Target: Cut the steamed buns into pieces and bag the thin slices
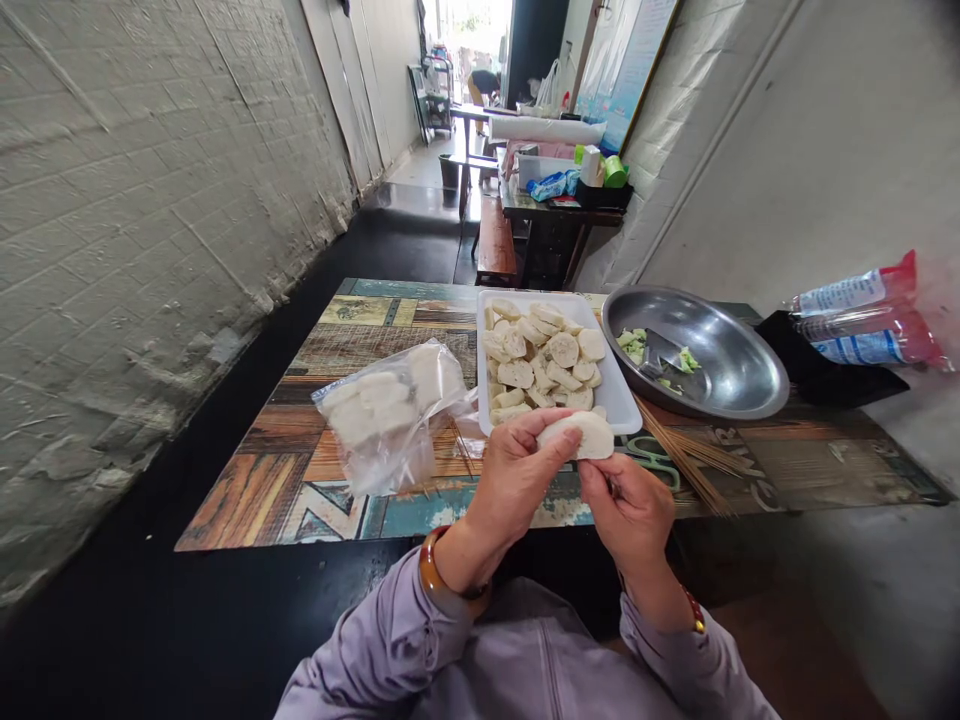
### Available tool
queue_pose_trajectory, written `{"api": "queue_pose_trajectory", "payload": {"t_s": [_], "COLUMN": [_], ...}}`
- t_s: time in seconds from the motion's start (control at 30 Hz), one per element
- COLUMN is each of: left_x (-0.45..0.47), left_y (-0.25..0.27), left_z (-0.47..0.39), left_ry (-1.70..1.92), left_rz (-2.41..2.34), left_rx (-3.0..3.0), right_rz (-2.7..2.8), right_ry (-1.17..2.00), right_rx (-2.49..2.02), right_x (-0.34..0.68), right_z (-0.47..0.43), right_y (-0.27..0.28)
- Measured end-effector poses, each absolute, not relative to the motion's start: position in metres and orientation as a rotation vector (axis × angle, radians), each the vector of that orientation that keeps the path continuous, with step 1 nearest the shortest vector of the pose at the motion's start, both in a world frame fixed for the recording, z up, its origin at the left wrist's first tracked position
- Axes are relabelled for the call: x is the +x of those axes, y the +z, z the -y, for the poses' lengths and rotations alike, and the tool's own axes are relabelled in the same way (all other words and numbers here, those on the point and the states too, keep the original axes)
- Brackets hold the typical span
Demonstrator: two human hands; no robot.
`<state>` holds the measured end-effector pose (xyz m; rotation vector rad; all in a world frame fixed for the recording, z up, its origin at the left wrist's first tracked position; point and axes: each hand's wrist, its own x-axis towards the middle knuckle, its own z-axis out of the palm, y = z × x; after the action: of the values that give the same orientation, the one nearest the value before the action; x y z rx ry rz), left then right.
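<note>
My left hand [525,462] pinches a thick, pale slice of food [595,437], rounded and whitish, between thumb and fingers. Just below the slice's right end, my right hand [631,505] is closed, its fingertips against the slice's lower edge; whatever it grips is hidden by the fingers. Beyond both hands is a white plastic tray [486,310] heaped with similar pale, porous slices [562,350]. A clear plastic bag [390,410] holding more pale pieces lies to the left. Thin bamboo skewers [694,455] are spread on the table to the right of my hands.
A steel basin [739,365] with green scraps stands right of the tray on the patterned wooden table [262,480]. Red-and-blue plastic packages [862,315] sit at the far right. Behind are a second table [517,205], a bench [495,240] and a bent-over person [484,85].
</note>
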<state>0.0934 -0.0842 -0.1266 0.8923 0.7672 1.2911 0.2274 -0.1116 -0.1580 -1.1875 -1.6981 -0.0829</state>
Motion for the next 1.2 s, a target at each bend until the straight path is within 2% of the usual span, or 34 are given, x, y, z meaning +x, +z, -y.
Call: {"api": "queue_pose_trajectory", "payload": {"t_s": [0.2,0.53,1.2], "left_x": [0.093,0.088,0.11], "left_y": [-0.129,-0.135,-0.145], "left_z": [0.084,0.076,0.082], "left_ry": [1.301,1.328,1.245], "left_rz": [-0.761,-0.738,-0.73], "left_rx": [0.881,0.798,0.766], "right_rz": [1.691,1.691,1.631], "right_ry": [-0.024,0.421,0.244], "right_rx": [-1.239,-1.198,-1.207], "right_x": [0.226,0.23,0.24], "right_z": [0.111,0.121,0.125], "right_y": [-0.155,-0.172,-0.179]}}
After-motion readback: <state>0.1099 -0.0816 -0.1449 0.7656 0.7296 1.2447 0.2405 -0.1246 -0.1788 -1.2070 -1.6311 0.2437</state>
